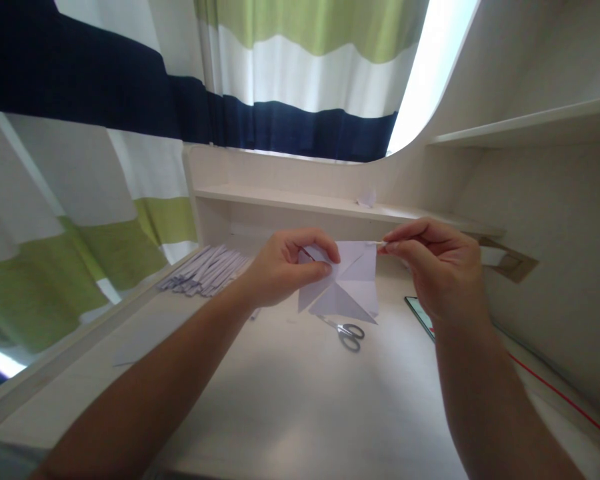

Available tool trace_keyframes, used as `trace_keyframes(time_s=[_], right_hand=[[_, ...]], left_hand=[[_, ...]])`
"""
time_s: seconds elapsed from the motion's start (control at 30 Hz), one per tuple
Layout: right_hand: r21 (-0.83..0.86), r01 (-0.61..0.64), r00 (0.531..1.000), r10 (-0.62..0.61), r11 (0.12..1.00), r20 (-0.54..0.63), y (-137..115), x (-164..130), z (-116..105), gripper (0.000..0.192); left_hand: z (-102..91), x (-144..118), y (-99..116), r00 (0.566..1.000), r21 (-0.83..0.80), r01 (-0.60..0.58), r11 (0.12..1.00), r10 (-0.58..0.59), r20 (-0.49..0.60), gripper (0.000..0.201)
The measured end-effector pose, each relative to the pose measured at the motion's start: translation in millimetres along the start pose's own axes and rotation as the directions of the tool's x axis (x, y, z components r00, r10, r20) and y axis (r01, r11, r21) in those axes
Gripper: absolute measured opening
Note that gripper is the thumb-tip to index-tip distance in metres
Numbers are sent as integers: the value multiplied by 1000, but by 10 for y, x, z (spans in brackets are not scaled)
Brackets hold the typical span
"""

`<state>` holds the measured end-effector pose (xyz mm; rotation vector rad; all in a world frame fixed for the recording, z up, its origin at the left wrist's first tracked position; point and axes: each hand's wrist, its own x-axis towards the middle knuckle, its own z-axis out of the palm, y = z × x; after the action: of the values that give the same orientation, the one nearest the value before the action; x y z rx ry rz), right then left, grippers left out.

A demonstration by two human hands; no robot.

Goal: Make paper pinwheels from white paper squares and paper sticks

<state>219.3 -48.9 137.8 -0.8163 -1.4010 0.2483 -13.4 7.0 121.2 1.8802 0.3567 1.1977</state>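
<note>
Head view. Both hands are raised above the desk (300, 400), holding one folded white paper (347, 283) between them. The left hand (285, 267) is closed on the paper's left part: thumb on the near face, fingers curled over the top edge. The right hand (437, 267) pinches narrow, thumb against forefinger, at the paper's upper right corner; something thin and pale shows at the fingertips, too small to tell what. The paper hangs in the air, clear of the desk, with diagonal creases meeting near its middle and pointed flaps at the bottom.

Scissors (347, 332) lie on the desk just below the paper, closed, apart from both hands. A stack of white paper strips (205, 270) lies left of the left hand, near the desk edge. A phone (420, 313) shows under the right wrist, partly hidden. A red cord (555, 390) runs along the right side wall. A shelf (305, 200) and striped curtain (105, 87) stand behind.

Handling judgement: paper is light, thin and limp except along folds; it creases or tears easily. Best held at folded edges and corners with a light pinch, as both hands do here.
</note>
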Motion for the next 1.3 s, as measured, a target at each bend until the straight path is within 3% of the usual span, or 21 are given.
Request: trace_keyframes(time_s=[0.47,0.93,1.3], right_hand=[[164,-62,992,42,985,118,-24,-21,-12,17],[161,-95,976,60,982,209,-60,-40,-34,20],[123,-134,943,89,983,321,-120,-60,4,13]], left_hand=[[2,-13,-1,999,-21,-14,1000,14,32,14],[27,-26,48,998,-67,31,997,-27,62,28],[22,-37,104,996,180,-71,981,61,64,24]])
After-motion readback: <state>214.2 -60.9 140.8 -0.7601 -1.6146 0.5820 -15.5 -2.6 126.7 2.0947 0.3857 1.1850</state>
